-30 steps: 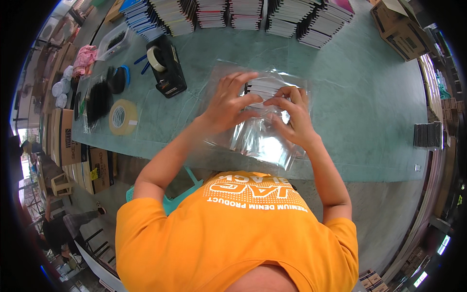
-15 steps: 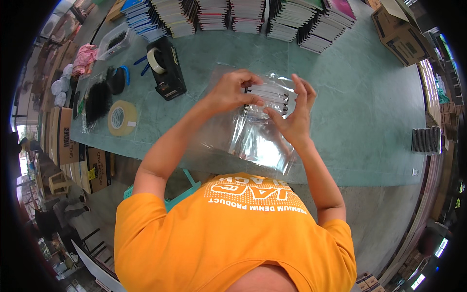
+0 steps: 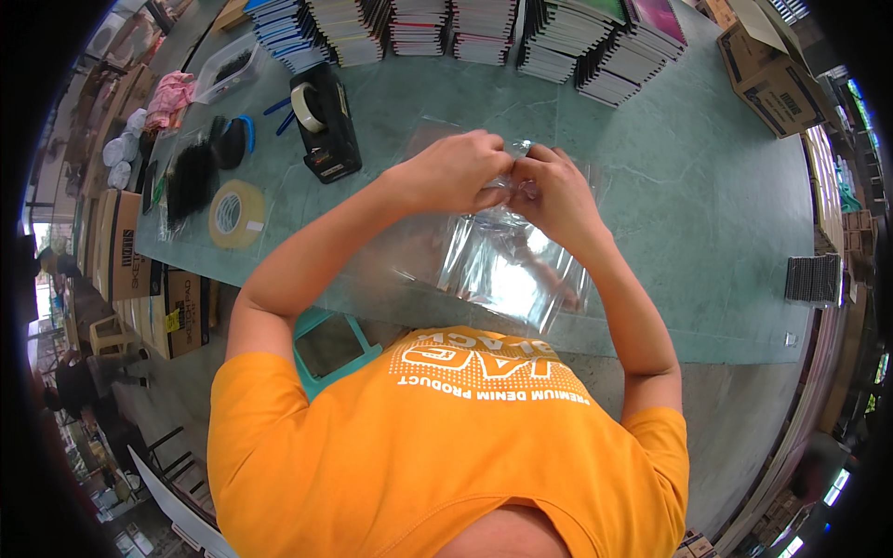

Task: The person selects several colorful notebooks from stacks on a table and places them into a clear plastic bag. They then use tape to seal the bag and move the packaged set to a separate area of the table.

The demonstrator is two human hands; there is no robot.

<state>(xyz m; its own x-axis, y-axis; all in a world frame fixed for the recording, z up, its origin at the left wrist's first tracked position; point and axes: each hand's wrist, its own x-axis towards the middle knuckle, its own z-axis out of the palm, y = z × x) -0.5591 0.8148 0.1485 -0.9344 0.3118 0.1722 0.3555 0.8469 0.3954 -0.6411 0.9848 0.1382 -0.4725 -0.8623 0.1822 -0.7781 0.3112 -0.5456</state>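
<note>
A clear plastic bag (image 3: pixel 502 265) lies on the green table (image 3: pixel 688 223) in front of me, its shiny lower part toward my body. At its far end my left hand (image 3: pixel 456 175) and my right hand (image 3: pixel 556 193) meet, fingers pinched on the crumpled plastic. The fingertips of both hands nearly touch. Whatever lies under them is hidden; the small stack of white, black-bound pads seen earlier is covered by my hands. More clear plastic sheets spread under and left of the bag.
Stacks of spiral notebooks (image 3: pixel 484 28) line the far edge. To the left are a black tape dispenser (image 3: pixel 327 135), a tape roll (image 3: pixel 236 214) and a plastic tub (image 3: pixel 230 70). Rightward stand a cardboard box (image 3: pixel 767 79) and a black stack (image 3: pixel 812 279).
Both hands have come together over the far end of the bag. The right fingers, raised and spread before, are now bent onto the plastic, and the pads between the hands are covered.
</note>
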